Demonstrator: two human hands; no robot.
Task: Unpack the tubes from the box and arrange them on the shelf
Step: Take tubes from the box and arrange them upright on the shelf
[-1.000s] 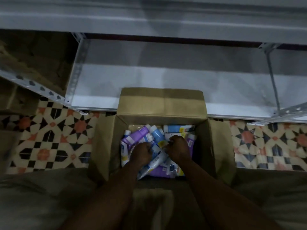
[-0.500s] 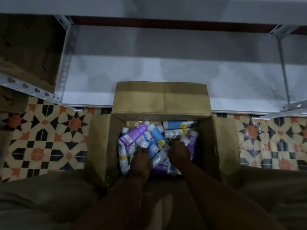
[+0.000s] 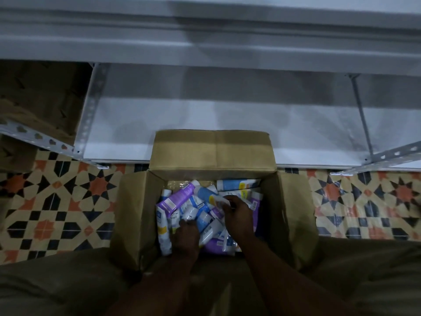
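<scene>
An open cardboard box [image 3: 134, 215] stands on the floor in front of me, its flaps spread. Inside lie several jumbled tubes, among them a purple tube [image 3: 176, 199], a blue tube [image 3: 205, 193] and a white and blue tube [image 3: 237, 184]. Both my hands are down in the box. My left hand [image 3: 186, 236] curls its fingers round a white-capped tube [image 3: 190, 213] in the pile. My right hand [image 3: 238, 215] pinches the end of the blue tube at its fingertips. Beyond the box runs the bare white lower shelf [image 3: 227, 119].
The shelf unit has perforated grey metal uprights at the left [image 3: 91, 110] and right [image 3: 362, 117], and an upper shelf [image 3: 205, 37] overhangs the lower one. Patterned floor tiles [image 3: 57, 201] lie on both sides of the box. My legs fill the bottom of the view.
My right hand has moved forward and up in the box onto the blue tube. My left hand shifted slightly forward into the pile. The view tilted, showing more of the upper shelf.
</scene>
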